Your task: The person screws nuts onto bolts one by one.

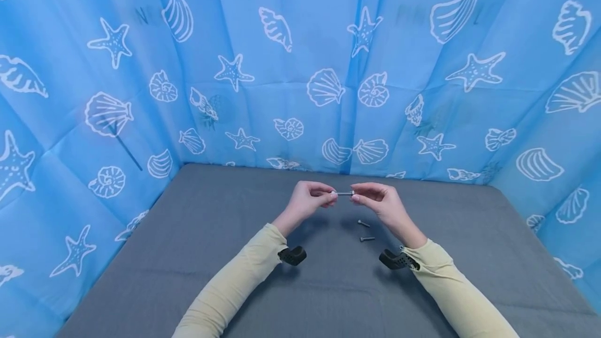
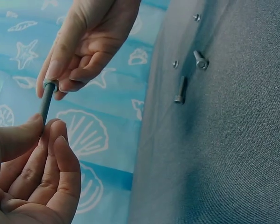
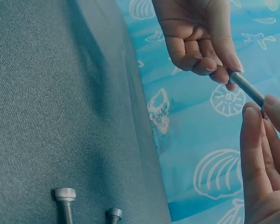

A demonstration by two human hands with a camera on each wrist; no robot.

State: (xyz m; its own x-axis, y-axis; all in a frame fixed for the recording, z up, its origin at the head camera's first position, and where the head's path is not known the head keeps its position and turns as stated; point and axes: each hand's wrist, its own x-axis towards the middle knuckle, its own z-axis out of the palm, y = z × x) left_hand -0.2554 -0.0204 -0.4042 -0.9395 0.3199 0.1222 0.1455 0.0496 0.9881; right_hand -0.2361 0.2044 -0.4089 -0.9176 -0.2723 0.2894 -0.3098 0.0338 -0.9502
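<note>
A metal bolt (image 1: 345, 193) is held level in the air between the two hands, above the far part of the table. The left hand (image 1: 310, 200) pinches its left end between thumb and fingertips. The right hand (image 1: 381, 203) pinches the other end, where a wider rim shows in the left wrist view. Fingertips hide both ends of the bolt (image 3: 247, 88) in part. Below the right hand, two loose bolts lie on the table, one bolt (image 1: 363, 223) farther away and another bolt (image 1: 367, 239) nearer.
The grey cloth-covered table (image 1: 235, 202) runs back to a blue curtain (image 1: 291, 82) with white shells and starfish. Two tiny shiny pieces, one piece (image 2: 196, 17) beyond the other piece (image 2: 175, 64), appear near the loose bolts. Dark wrist mounts (image 1: 292, 255) jut from the sleeves.
</note>
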